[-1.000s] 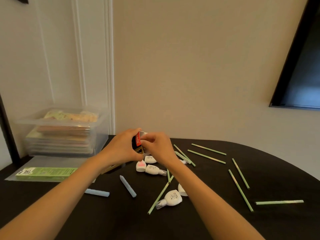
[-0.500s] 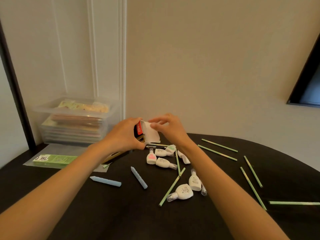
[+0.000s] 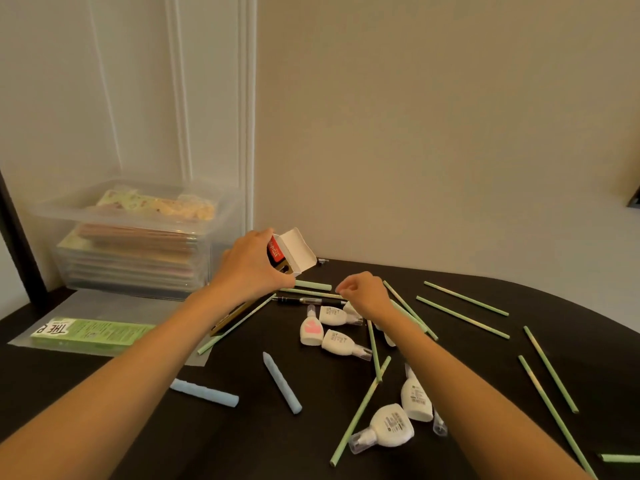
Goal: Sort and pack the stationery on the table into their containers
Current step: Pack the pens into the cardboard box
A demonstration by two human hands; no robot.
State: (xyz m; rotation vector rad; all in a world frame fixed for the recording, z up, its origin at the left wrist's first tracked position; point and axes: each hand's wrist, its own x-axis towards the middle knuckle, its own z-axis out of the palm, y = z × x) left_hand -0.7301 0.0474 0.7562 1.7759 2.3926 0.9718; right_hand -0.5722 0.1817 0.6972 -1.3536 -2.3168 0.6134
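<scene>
The left hand [image 3: 254, 268] grips the little red box [image 3: 293, 252] just above the table [image 3: 225, 445], and its flap is popped open now. The right hand [image 3: 363, 294] has come off that flap and dropped over the black pen [image 3: 304, 300], fingers curled on nothing I can see. So the box looks ready to fill, with the green sticks [image 3: 462, 317] all loose.
</scene>
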